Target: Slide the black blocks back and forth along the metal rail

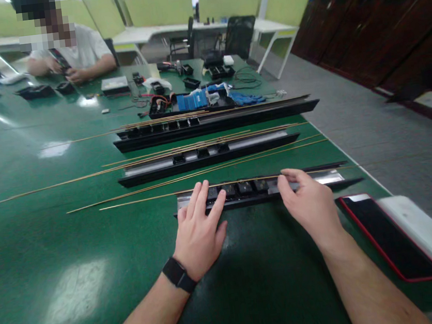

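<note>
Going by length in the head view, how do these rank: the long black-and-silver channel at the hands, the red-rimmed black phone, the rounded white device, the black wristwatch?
1. Long black-and-silver channel
2. Red-rimmed black phone and rounded white device: too alike to rank
3. Black wristwatch

3 blk channels (244,202): mid w/ 3 blocks (202,153), near w/ 4 visible; 1 watch (179,275).

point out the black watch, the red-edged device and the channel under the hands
Black watch (176,272), head view: on its face.
Red-edged device (392,236), head view: on its dark front.
Channel under the hands (251,201), head view: on its black near wall.
</note>
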`<state>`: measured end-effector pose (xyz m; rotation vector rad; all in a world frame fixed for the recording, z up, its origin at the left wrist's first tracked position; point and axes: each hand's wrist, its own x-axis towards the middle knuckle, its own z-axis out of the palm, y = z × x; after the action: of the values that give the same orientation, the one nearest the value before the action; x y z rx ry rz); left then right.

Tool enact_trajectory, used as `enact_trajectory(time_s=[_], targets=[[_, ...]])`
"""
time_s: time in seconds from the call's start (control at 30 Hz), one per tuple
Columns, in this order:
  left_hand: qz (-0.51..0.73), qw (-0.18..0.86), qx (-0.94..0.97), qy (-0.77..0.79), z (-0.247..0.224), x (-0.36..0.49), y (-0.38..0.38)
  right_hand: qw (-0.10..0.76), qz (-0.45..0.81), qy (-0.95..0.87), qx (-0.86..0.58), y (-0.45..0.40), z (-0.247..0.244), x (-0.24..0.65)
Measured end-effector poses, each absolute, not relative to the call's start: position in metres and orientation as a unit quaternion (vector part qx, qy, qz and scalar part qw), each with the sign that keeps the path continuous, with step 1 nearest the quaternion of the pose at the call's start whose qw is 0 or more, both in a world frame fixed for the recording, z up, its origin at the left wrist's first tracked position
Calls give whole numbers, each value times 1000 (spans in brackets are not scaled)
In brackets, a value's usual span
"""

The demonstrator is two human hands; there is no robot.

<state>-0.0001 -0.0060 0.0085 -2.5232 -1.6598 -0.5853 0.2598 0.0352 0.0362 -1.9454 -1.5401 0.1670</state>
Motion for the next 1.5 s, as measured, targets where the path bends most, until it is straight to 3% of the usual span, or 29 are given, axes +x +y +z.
enact_trajectory(time_s=[1.07,1.5], targets=[[-194,34,-818,-540,6,-1,-7,310,24,-578,-755,38,32,264],[-192,34,-818,-541,6,0,-6,323,67,-602,-727,36,34,258]])
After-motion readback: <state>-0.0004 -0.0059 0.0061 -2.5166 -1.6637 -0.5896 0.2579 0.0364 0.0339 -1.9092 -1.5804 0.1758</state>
